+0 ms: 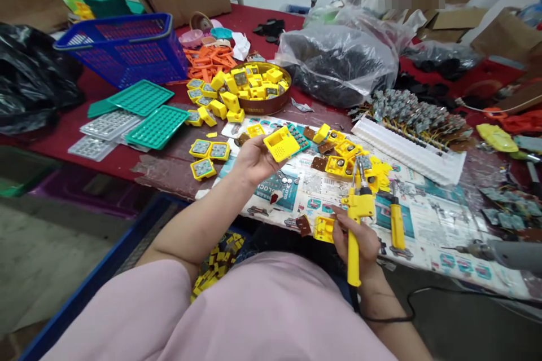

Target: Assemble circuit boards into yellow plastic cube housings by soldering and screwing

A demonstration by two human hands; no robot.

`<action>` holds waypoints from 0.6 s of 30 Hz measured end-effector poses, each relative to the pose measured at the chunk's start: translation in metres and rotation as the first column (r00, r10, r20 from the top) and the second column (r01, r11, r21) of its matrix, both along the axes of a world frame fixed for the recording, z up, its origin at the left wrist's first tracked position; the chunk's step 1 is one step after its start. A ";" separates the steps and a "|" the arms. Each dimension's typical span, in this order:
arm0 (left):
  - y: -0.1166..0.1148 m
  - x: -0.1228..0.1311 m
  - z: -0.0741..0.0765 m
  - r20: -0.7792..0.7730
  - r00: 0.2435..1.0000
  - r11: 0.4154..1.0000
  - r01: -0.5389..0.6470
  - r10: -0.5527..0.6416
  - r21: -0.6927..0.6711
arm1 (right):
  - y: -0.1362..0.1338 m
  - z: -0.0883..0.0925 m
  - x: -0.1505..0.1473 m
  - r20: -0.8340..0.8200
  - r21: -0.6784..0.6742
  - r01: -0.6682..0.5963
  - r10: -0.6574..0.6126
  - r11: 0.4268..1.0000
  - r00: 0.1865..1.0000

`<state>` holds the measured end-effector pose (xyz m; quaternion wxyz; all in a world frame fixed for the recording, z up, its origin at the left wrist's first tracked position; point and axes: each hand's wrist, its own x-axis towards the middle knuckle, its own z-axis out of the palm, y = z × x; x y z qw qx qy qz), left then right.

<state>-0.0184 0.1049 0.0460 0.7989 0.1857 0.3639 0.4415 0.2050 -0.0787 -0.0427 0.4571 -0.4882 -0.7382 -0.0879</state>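
Observation:
My left hand (257, 161) is closed on a small yellow plastic casing (282, 144) with a patch of tiny holes, held above the work surface. A green tray (300, 136) of small round parts lies just behind that casing. My right hand (365, 241) wraps round a yellow soldering gun (354, 237), its metal tip pointing away from me and a black cord trailing from its handle. Against the right fingertips sits another open yellow casing (324, 229); whether they grip it, I cannot tell. Several yellow casings (337, 165) with brown boards lie beyond the gun tip.
A round tin (271, 105) heaped with yellow casings stands at the back, near a blue basket (127, 51). Wired circuit boards fill a white foam rack (410, 149) at right. A yellow-handled tool (397, 225) and an electric screwdriver (503, 252) lie nearby. Someone sits across the table.

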 end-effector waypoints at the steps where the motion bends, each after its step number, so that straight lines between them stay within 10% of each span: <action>1: -0.005 0.005 -0.001 0.032 0.999 0.998 -0.027 0.029 -0.061 | 0.000 0.000 0.000 -0.006 -0.005 0.001 -0.001 1.000 1.000; 9: -0.027 0.021 -0.002 0.060 0.977 0.951 -0.186 0.207 -0.248 | 0.000 0.000 0.001 -0.013 0.026 -0.017 0.017 1.000 1.000; 18: -0.029 0.015 -0.011 0.065 0.990 0.962 -0.107 0.127 -0.252 | 0.000 0.000 0.001 0.007 0.004 -0.037 0.037 0.999 0.999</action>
